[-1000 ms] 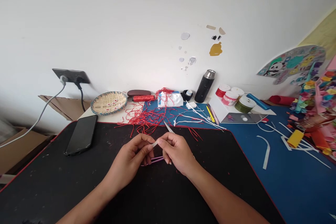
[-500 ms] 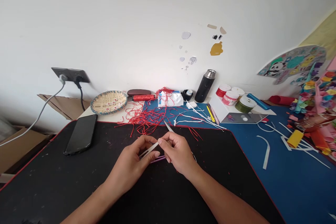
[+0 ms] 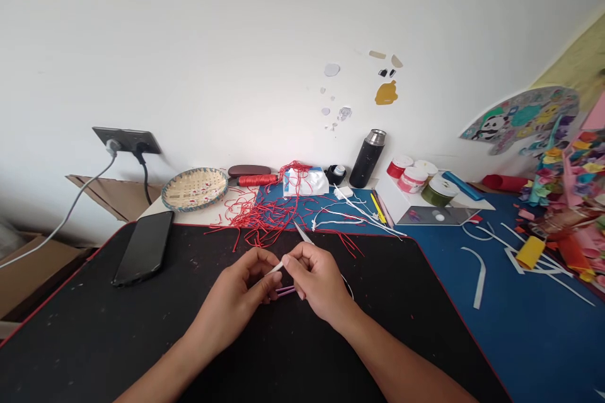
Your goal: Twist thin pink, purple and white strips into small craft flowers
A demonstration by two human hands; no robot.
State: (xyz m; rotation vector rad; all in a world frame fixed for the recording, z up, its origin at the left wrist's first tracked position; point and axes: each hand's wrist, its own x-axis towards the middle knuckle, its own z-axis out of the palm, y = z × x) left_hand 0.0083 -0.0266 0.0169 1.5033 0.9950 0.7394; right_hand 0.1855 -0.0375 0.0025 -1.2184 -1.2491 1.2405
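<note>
Between the thumbs and fingertips of both hands is a narrow white strip [image 3: 277, 267], paper-like, mostly hidden by the fingers. My left hand [image 3: 246, 286] is closed on its left end, thumb on top. My right hand [image 3: 319, 280] pinches the other end. Beyond the right hand, a pointed metal blade [image 3: 302, 234] lies on the black mat, its other end out of sight behind the knuckles. Thin purple bars [image 3: 285, 291] show below the fingers, between the hands. A thin white curve [image 3: 350, 286] shows at the right wrist; I cannot tell what it belongs to.
Red cord scraps [image 3: 265, 220] lie along the mat's far edge, with white cords [image 3: 350, 211] beside them. A phone [image 3: 144, 249] rests at left near a woven basket [image 3: 195, 189]. Behind stand a black flask [image 3: 368, 157] and ribbon spools [image 3: 412, 179]. White paper strips [image 3: 479, 280] lie at right.
Less of the white strip shows now; it looked longer and flatter before. My left fingers have closed in on it and moved slightly towards the right hand. The view has shifted a little.
</note>
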